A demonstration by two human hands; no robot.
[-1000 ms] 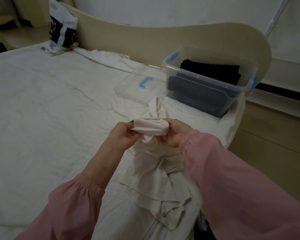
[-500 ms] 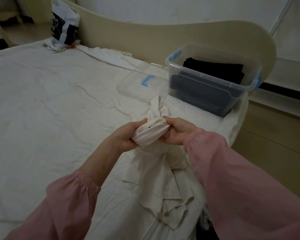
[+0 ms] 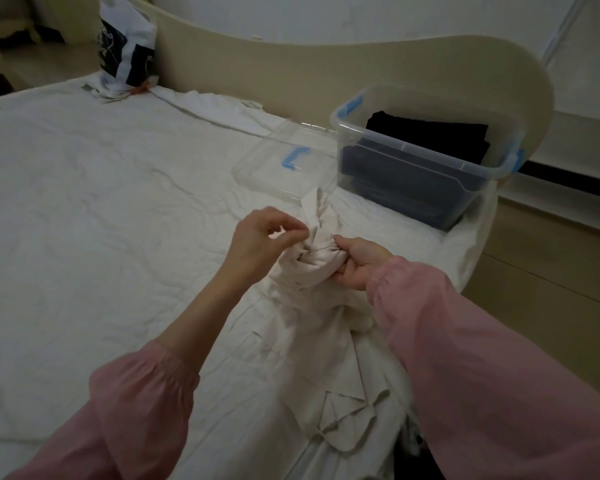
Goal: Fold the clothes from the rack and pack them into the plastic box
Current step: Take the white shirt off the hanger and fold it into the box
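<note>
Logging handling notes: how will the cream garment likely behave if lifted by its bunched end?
Probably floppy: the cream garment bunches into a wad in the right hand while the rest sprawls in loose folds on the bed. Likely light: the left hand pinches it with fingertips alone. It would probably drape and unfurl, not hold shape.

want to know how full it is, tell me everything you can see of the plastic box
The plastic box is a clear rectangular tub with blue latches at both ends. It is open and stands upright on the bed's far right corner, close to the curved headboard. Folded dark clothes lie inside, a black piece on top, below the rim. Its clear lid lies flat on the bed just to its left.
</note>
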